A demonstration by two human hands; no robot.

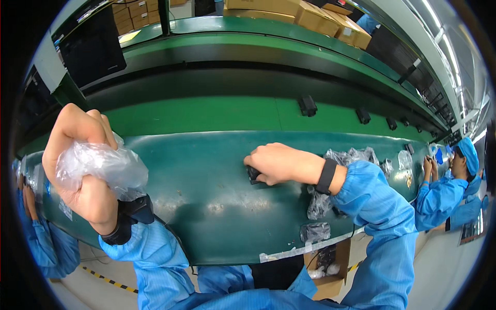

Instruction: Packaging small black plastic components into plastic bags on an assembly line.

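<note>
A crumpled clear plastic bag [116, 168] is bunched in my left hand [77, 150], which is raised at the left with its fingers curled round the plastic. Over the middle of the green bench, my right hand [276, 161] grips a small black block-shaped part [253, 174] from above. Most of that part is hidden under my fingers, and it sits at or just over the bench surface. Beside my right forearm lie several dark parts in clear plastic bags [318, 204]. One more bagged part [315, 232] is close to the front edge.
Black block-shaped units [308, 106] stand in a row on the green strip behind the bench [217, 237]. An open cardboard box [330, 274] is below the front edge. Co-workers in blue sit at the right [444, 196] and left [49, 243]. Cartons [318, 20] rest on the upper shelf.
</note>
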